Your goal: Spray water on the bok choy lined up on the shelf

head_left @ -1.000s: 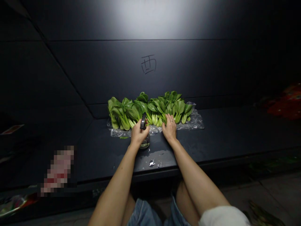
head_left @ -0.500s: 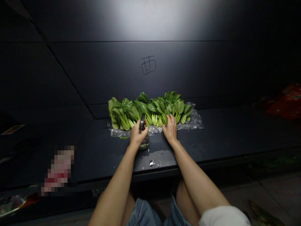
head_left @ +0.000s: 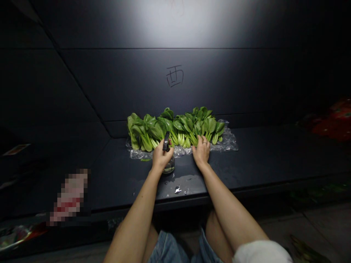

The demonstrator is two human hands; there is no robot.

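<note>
A row of green bok choy [head_left: 175,126] lies on a clear plastic sheet [head_left: 226,140] at the back of a dark shelf [head_left: 260,157]. My left hand [head_left: 161,157] is closed around a small spray bottle [head_left: 168,166] with a dark trigger head, held upright just in front of the greens. My right hand [head_left: 201,151] rests with its fingers spread on the stem ends of the bok choy, a ring on one finger.
Water drops and a small wet patch [head_left: 178,189] lie on the shelf near its front edge. A dark back wall carries a hand-drawn character [head_left: 174,76]. Red packaging [head_left: 334,120] sits at the far right; a blurred red-and-white object [head_left: 70,197] lies at the lower left.
My right hand has slid slightly to the right along the stem ends. My left hand keeps the spray bottle in almost the same place.
</note>
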